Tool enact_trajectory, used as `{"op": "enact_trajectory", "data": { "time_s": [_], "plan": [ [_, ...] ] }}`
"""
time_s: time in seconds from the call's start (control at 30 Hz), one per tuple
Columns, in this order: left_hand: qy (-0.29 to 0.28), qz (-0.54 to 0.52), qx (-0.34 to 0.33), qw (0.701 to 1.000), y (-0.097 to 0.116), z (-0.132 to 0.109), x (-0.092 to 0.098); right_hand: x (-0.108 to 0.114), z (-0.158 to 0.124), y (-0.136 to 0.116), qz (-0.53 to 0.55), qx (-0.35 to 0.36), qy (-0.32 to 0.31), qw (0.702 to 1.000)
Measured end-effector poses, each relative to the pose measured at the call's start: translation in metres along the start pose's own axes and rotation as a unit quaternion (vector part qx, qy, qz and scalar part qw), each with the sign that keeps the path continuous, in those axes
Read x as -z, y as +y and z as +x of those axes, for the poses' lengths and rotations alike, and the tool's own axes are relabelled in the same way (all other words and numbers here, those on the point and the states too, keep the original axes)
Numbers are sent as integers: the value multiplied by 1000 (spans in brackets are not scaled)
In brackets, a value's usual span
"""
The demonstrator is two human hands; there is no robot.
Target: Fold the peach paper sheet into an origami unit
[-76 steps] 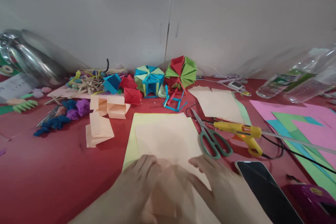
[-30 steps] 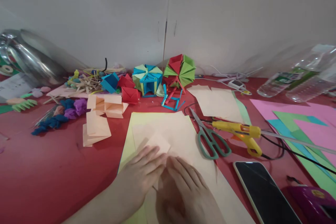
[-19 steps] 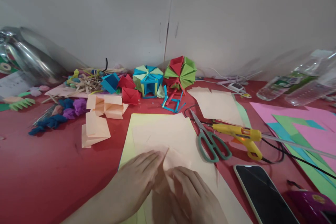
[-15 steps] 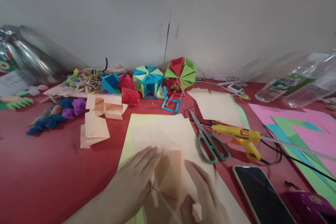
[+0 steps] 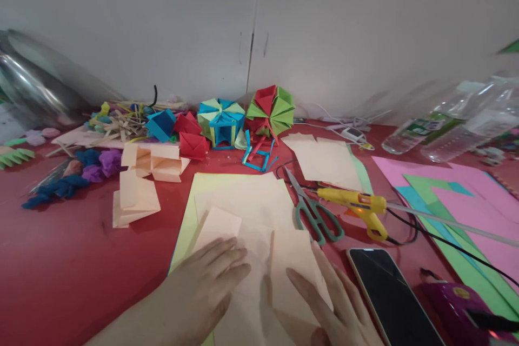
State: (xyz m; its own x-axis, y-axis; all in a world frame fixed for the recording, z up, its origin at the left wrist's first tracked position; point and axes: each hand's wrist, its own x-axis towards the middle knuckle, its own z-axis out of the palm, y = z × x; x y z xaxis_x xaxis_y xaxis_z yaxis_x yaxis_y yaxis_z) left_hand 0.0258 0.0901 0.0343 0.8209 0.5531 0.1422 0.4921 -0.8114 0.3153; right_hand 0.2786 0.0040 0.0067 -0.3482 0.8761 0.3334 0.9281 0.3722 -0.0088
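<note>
My left hand (image 5: 208, 284) lies flat with its fingers stretched over a folded peach paper piece (image 5: 219, 223); the hand covers the piece's lower part. Another folded peach paper piece (image 5: 290, 251) is under the fingertips of my right hand (image 5: 338, 303), whose fingers are spread along its right edge. Both pieces rest on a large cream sheet (image 5: 251, 200), with a yellow sheet (image 5: 187, 221) showing beneath it at the left. Whether the two pieces join lower down I cannot tell.
Scissors (image 5: 312, 208), a yellow glue gun (image 5: 357, 203) and a phone (image 5: 393, 292) lie at the right. Folded peach papers (image 5: 140, 200) are at the left. Paper umbrella-like models (image 5: 221, 119) stand near the wall. Coloured sheets (image 5: 466, 200) and plastic bottles (image 5: 430, 124) lie far right.
My hands were closer around one folded peach paper; now two separate folded parts show, one under each hand. The right hand has moved right, and the view has shifted slightly.
</note>
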Motion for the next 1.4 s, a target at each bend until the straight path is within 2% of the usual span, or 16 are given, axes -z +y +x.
{"op": "enact_trajectory", "data": {
  "time_s": [0.07, 0.13, 0.23, 0.33, 0.43, 0.53, 0.67, 0.8, 0.9, 0.97, 1.1, 1.27, 1.4],
  "plan": [
    [-6, -10, 4, 1000, 1, 2, 1, 2, 6, 0, -3, 15, 41, 999],
    [-22, -12, -25, 999, 0, 3, -4, 2, 14, -3, -2, 52, 66, 996],
    [-33, -14, -100, 994, 0, 2, -17, 0, 22, -12, 20, 139, 39, 989],
    [-50, -35, -105, 993, 2, 2, -23, -1, 24, -18, 68, 160, 6, 985],
    [-64, -54, -90, 992, 5, 4, -19, 0, 21, -19, 102, 85, 9, 991],
    [-51, -87, -66, 993, 6, 6, -16, 2, 19, -16, 137, 23, 7, 990],
    [-23, -127, -27, 991, 8, 5, -21, 4, 19, -16, 203, 15, -23, 979],
    [2, -133, -2, 991, 10, 4, -26, 2, 18, -19, 245, -100, -29, 964],
    [9, -153, 23, 988, 10, 5, -25, 0, 18, -20, 259, -153, -11, 953],
    [10, -176, 59, 983, 9, 5, -24, -1, 19, -21, 268, -176, -6, 947],
    [7, -209, 128, 969, 8, 6, -24, 3, 26, -21, 241, -205, -57, 947],
    [16, -218, 138, 966, 8, 6, -27, 6, 37, -22, 199, -221, -97, 950],
    [13, -186, 154, 970, 9, 6, -27, 1, 39, -24, 204, -251, -64, 944]
  ]
}}
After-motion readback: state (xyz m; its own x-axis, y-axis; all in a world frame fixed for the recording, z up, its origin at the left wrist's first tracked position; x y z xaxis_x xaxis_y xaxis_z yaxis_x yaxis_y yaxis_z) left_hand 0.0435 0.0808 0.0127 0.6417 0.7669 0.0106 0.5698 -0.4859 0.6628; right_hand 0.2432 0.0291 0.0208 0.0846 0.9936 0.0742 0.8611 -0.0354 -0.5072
